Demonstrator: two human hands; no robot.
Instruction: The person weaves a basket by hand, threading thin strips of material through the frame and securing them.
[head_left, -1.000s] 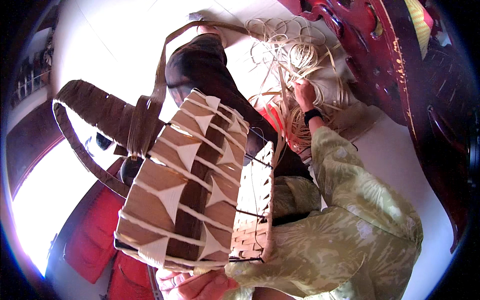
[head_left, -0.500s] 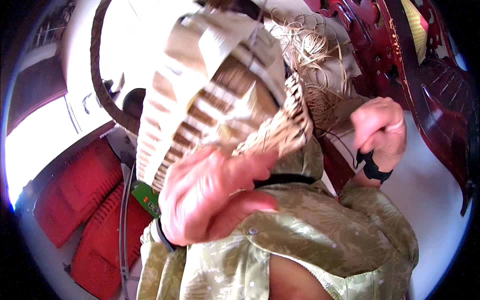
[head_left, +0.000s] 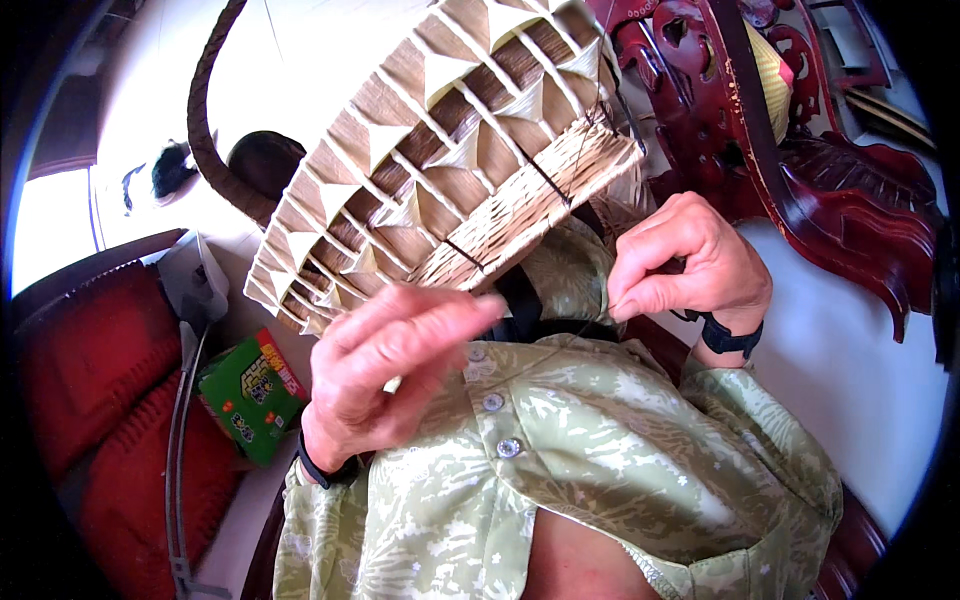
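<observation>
A woven basket piece (head_left: 430, 170) with pale triangular weaving and white cords over brown bands fills the upper middle, tilted. A lighter plaited strip (head_left: 525, 205) along its lower right side is crossed by dark ties. My left hand (head_left: 390, 365) is at its lower end, fingers curled together; what they hold is hidden. My right hand (head_left: 685, 270) pinches a thin dark thread (head_left: 560, 350) below the plaited strip, the thread trailing down to the left across my patterned green shirt. A thick brown twisted handle (head_left: 210, 160) rises behind the basket.
A carved dark-red wooden chair (head_left: 765, 175) with a yellow cushion (head_left: 770, 70) stands at right. Red padded pieces (head_left: 95, 370), a green printed box (head_left: 250, 395) and a grey metal rail (head_left: 180, 460) are at left.
The basket has swung up and away, tilting diagonally. My right hand has left the pile of straw strands and come back near my body; my left hand is below the basket's end.
</observation>
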